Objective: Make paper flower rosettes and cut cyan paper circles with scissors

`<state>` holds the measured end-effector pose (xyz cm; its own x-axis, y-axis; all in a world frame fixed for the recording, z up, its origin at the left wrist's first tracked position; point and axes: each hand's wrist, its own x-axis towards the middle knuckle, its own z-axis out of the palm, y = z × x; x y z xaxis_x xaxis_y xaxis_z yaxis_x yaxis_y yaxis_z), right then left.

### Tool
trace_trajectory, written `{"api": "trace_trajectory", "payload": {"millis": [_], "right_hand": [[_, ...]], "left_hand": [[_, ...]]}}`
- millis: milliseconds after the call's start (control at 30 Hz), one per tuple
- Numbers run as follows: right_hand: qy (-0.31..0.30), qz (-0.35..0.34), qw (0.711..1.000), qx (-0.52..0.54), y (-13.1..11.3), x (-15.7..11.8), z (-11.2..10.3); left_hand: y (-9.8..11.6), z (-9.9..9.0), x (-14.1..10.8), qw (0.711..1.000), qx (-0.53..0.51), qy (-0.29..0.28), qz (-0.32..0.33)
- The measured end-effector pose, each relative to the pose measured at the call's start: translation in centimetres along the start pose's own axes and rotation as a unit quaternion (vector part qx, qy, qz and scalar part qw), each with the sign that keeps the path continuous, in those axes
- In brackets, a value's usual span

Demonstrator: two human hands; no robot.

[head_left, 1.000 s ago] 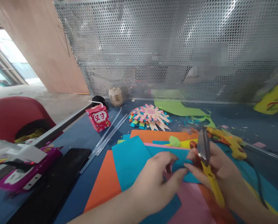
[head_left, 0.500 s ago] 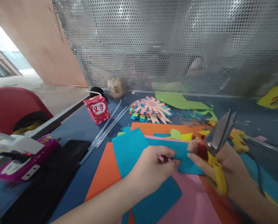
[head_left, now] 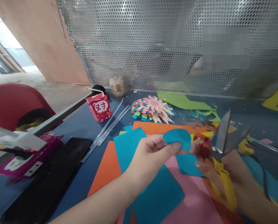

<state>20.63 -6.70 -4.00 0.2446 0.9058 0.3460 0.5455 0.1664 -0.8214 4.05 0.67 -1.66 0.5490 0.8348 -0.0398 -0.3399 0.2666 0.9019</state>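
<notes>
Between the thumb and fingers of my left hand [head_left: 156,152] is a small blue paper piece [head_left: 178,138] with a rounded edge. My right hand [head_left: 232,174] is wrapped round scissors [head_left: 220,149] with red and yellow handles, their blades spread and pointing up. Its fingertips are close to the right edge of the blue piece; whether they touch is hard to tell. Below the hands lie blue sheets [head_left: 161,197], a pink sheet [head_left: 192,199] and an orange sheet [head_left: 106,168], overlapping.
Behind the sheets are layered paper rosettes [head_left: 152,105] and green paper [head_left: 183,101]. Leftward stand a red drink box [head_left: 99,107], clear sticks [head_left: 113,124], a black phone-like slab [head_left: 45,183] and a purple power strip [head_left: 36,158]. A yellow glue gun [head_left: 246,147] lies right.
The rounded blue piece now shows raised in my left hand. The scissor blades have spread wider, and my right hand has shifted slightly right and down.
</notes>
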Motion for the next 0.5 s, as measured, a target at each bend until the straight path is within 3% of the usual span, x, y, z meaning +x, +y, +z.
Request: {"api": "trace_trajectory", "payload": {"millis": [233, 433, 500], "right_hand": [[0.012, -0.069, 0.989, -0.133, 1.3, -0.1, -0.5], [-0.111, -0.024, 0.988, -0.107, 1.5, 0.0, -1.3], [-0.121, -0.010, 0.987, -0.104, 1.0, -0.2, -1.3]], "left_hand": [[0.9, 0.0, -0.4, 0.991, -0.100, 0.024, 0.080], [1.1, -0.1, -0.2, 0.994, -0.053, 0.029, 0.093], [1.2, 0.0, -0.3, 0.995, -0.039, 0.022, 0.091]]}}
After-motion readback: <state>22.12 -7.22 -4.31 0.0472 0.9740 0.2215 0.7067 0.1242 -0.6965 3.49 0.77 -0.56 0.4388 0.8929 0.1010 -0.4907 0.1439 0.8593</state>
